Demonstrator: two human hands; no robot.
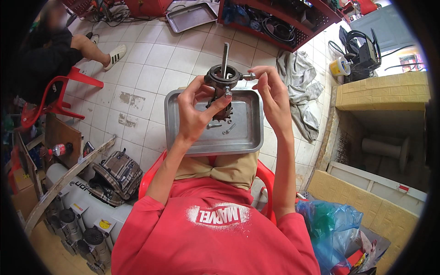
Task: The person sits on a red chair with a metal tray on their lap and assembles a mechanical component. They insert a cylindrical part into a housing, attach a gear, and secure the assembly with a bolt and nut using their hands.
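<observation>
In my left hand [193, 111] is a dark metal ring-shaped puller [220, 83], held above a grey metal tray on my lap, with thumb and fingers closed around it. A long steel rod [225, 57] stands up through the ring. Below it hangs a rusty toothed part [222, 113], partly hidden by my thumb. Out of the ring's right side sticks a side bolt [248, 76]. The bent fingers of my right hand [275, 98] are closed at that bolt's outer end. Loose bolts [214, 125] and other small metal pieces lie in the tray [245, 145].
A seated person [59, 55] on a red chair is at the far left. Ahead are another metal tray [191, 18] and a red cabinet [284, 32]. Grey cloth [298, 87] lies on the right. A plaid backpack [120, 174] and blue plastic bag [330, 229] flank my seat.
</observation>
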